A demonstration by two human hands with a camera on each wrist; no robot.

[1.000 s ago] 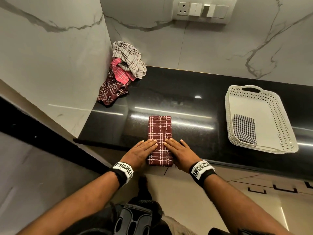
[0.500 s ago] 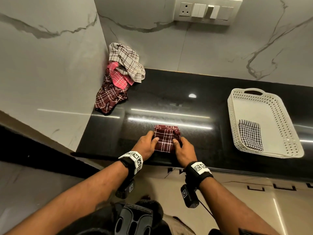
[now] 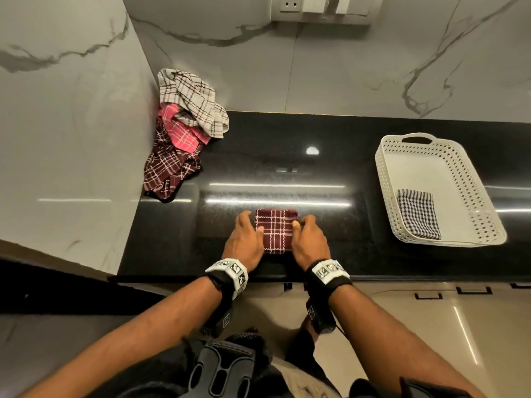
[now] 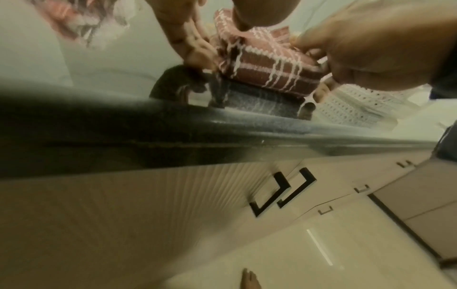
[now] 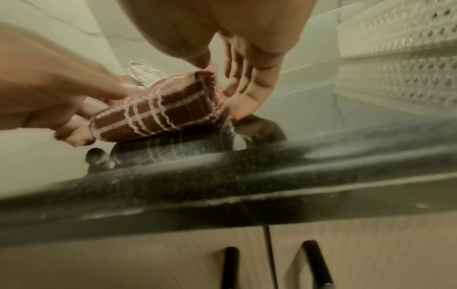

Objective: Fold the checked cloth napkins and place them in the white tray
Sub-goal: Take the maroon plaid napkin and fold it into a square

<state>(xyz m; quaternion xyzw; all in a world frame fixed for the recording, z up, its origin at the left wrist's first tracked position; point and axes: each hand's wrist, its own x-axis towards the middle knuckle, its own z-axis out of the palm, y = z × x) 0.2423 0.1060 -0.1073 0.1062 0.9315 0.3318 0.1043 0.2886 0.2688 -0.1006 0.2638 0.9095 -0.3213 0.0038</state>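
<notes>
Your left hand (image 3: 244,242) grips the left edge of the folded maroon checked cloth napkin (image 3: 275,231), thumb on top and fingers (image 4: 197,48) curled under its side. Your right hand (image 3: 309,242) grips the right edge likewise, thumb on the upper face, fingers (image 5: 247,93) wrapped beneath the fold. Both wrist views show the bundle raised just off the surface at its near edge, with its reflection below.

Items, largest first:

1. Glossy black stone table (image 3: 287,173): carries everything listed; set against marble-look walls.
2. White perforated plastic tray (image 3: 474,208): on the table, well apart to your right, handle cut-out at its far end.
3. Heap of unfolded checked cloths (image 3: 184,133): far-left corner, against the wall; a beige one on top, a pink one in the middle, a dark maroon one at the bottom.
4. Folded maroon checked cloth napkin: a compact square with white lines, near the table's front edge, between your two hands, not in the tray.
5. Folded black-and-white checked napkin (image 3: 418,214): flat inside the tray, in its near-left corner.
</notes>
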